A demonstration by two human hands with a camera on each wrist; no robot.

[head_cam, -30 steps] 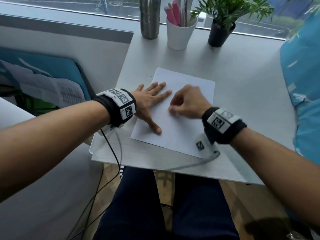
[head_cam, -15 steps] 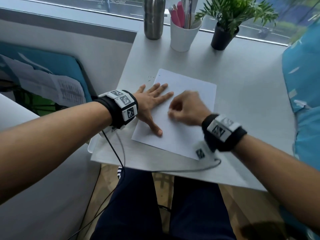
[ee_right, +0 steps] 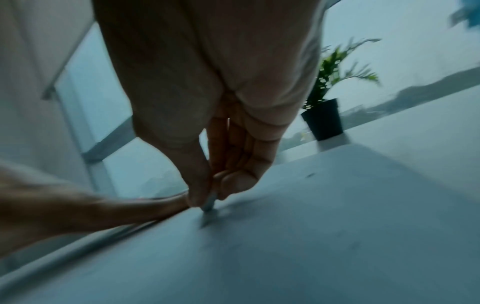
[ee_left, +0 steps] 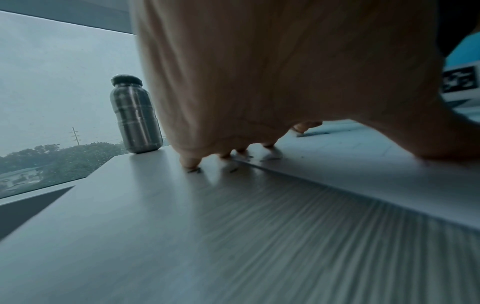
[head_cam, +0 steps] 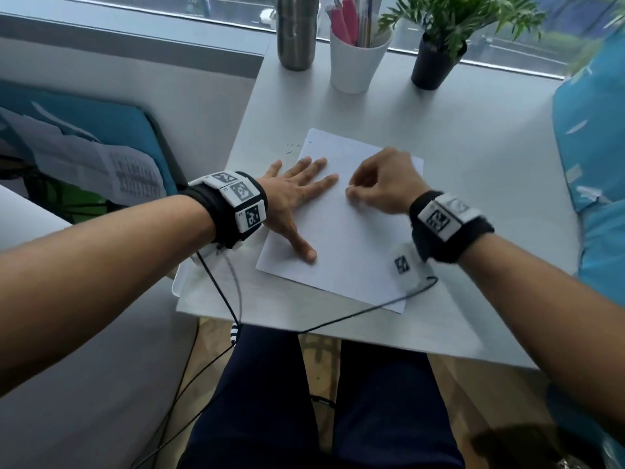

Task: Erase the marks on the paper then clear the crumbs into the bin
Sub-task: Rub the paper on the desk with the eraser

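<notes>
You're getting cool, flat daylight coming in from the window at the far edge, the desk looking evenly lit with only soft shadows. The head view is bending straight lines toward its borders. Both wrist views are running dim and bluish; the plant is smearing with motion blur, and the left hand is filling its frame out of focus.

Only a small grey tip of the eraser is seen below the pinching fingers of the right hand; the rest is covered by them. Beyond the fingertips, the plant is smeared by blur. The bottle is cut off by the top edge.
</notes>
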